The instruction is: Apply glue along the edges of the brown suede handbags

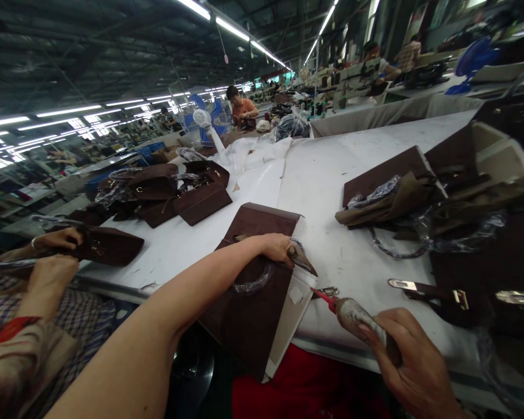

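Observation:
A dark brown handbag (257, 308) lies at the table's front edge, its pale inner side panel showing on the right. My left hand (280, 249) reaches across it, fingers closed on the olive-brown lining (302, 259) at its upper right edge. A plastic-wrapped handle (254, 284) rests against the bag below my left wrist. In my right hand (413, 355) is a stained squeeze bottle (360, 317) with a red nozzle. The nozzle points left, its tip close to the pale panel edge; I cannot tell whether they touch. A metal clasp (330, 291) sits just behind the nozzle.
More brown bags (203, 198) are piled at the table's left. Bag pieces with loose lining (397, 198) and straps with metal fittings (428, 291) lie right. A co-worker's hands (55, 262) hold a bag at far left. A blue fan (205, 119) stands behind the white tabletop (327, 169).

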The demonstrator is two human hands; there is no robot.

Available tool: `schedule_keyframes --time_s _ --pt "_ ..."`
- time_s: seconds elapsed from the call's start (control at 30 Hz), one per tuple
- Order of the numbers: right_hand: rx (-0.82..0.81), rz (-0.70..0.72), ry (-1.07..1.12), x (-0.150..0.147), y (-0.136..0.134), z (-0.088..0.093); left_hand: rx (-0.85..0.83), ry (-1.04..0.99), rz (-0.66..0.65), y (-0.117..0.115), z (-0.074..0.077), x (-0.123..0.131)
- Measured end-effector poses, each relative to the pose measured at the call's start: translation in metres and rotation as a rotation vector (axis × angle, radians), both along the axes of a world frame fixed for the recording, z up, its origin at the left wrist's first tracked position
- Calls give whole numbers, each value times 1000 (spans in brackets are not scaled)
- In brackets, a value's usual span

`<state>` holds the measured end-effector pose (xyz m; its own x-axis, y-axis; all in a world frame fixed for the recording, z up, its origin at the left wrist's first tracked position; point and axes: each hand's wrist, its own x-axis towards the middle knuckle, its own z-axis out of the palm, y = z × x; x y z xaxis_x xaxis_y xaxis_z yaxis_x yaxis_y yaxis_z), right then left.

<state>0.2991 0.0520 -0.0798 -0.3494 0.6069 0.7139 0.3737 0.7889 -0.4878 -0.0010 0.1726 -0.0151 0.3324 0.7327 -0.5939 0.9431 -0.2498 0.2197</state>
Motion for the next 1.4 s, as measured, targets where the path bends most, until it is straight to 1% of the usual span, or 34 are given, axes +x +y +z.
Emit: schedule_keyframes --time_s 0.07,0.17,0.3,0.43,0.57,0.63,0.73,0.87,1.0,1.13,1.23,1.37,1.4 --pt "-2 0 9 0 1 1 1 -3 2 0 0 0" --pt "-36 35 11 -1 1 0 1 -12 4 -1 1 0" --pt "-9 -21 7 -2 0 0 3 -43 9 -1 2 0" --pt "-55 -12 12 -2 -1 2 0 -73 15 -1 2 -1" --pt "-46 -76 5 -1 0 6 -3 -81 20 0 1 -1" --pt "-66 -66 12 -2 0 7 -4 -78 22 0 0 -2" --pt "-85 -54 18 -3 2 4 -2 -68 24 1 -2 -2" --pt "-58 -111 36 -3 5 -1 7 -54 22 1 -2 -2" --pt "-69 -64 38 -2 6 -2 8 -29 10 0 -1 -1" --pt "-66 -127 29 -1 2 -4 3 -9 -13 0 -1 -1" --pt "-92 -82 68 -3 -5 -5 1 0 -24 0 -1 0" --pt "-173 50 58 -6 -18 -3 8 13 -28 -1 1 1" --pt "-184 64 51 -7 -20 -2 10 14 -28 -1 1 1"
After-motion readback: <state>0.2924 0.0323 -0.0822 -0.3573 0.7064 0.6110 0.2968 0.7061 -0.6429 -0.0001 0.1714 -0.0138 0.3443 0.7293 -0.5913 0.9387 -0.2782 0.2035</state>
